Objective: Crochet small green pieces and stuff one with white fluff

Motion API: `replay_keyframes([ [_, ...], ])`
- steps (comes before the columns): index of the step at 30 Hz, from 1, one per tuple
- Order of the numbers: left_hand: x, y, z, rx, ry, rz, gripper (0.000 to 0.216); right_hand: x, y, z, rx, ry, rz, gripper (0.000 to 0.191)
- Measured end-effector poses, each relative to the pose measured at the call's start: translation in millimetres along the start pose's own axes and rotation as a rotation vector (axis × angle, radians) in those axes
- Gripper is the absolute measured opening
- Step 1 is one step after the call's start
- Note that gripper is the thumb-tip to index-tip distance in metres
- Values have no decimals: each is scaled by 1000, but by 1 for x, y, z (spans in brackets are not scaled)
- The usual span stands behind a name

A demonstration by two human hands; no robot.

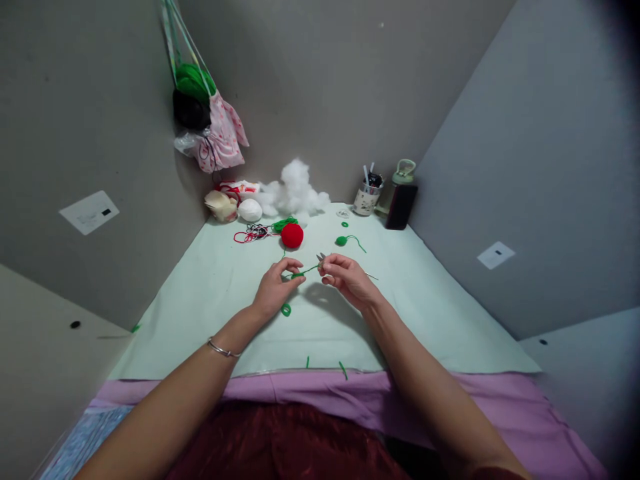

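My left hand [275, 285] is closed, with thumb and fingers pinching a small green crochet piece [297, 275]. A strand of green yarn [311, 269] runs from that piece to my right hand [349, 277]. The right hand is closed around small scissors [321, 257]; their two blade tips poke out apart beyond the fingers, and the handles are hidden. A thin metal rod [371, 276], perhaps a crochet hook, shows just right of the right hand. Below the left hand lies a green crochet ring [286, 309].
Beyond the hands sit a red ball [292, 235], a green ball with a tail [341, 241] and tangled yarn [253, 233]. White stuffing [299, 190], a pen cup [367, 199], a phone [401, 207] and a bottle [404, 172] line the back. Green yarn scraps [343, 370] lie at the front edge.
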State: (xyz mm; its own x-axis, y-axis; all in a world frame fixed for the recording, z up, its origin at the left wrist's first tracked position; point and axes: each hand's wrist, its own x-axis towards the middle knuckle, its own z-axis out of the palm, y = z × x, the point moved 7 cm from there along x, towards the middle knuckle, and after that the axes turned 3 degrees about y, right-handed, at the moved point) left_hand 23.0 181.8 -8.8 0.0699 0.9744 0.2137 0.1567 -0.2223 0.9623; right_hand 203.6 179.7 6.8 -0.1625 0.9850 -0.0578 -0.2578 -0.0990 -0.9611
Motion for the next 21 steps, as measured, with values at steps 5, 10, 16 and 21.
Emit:
replay_keyframes([
  [5,0,-3,-4,-34,52,-23,22,-2,-13,-6,-403,157,-260,15],
  [10,-3,1,5,-60,-55,-38,25,-17,-36,-5,-947,416,-711,9],
  [16,-8,4,20,-131,-228,-57,21,-20,-39,-8,-830,428,-703,13],
  [21,-7,1,19,-155,-228,-84,24,-4,-22,-20,-252,302,-324,23],
])
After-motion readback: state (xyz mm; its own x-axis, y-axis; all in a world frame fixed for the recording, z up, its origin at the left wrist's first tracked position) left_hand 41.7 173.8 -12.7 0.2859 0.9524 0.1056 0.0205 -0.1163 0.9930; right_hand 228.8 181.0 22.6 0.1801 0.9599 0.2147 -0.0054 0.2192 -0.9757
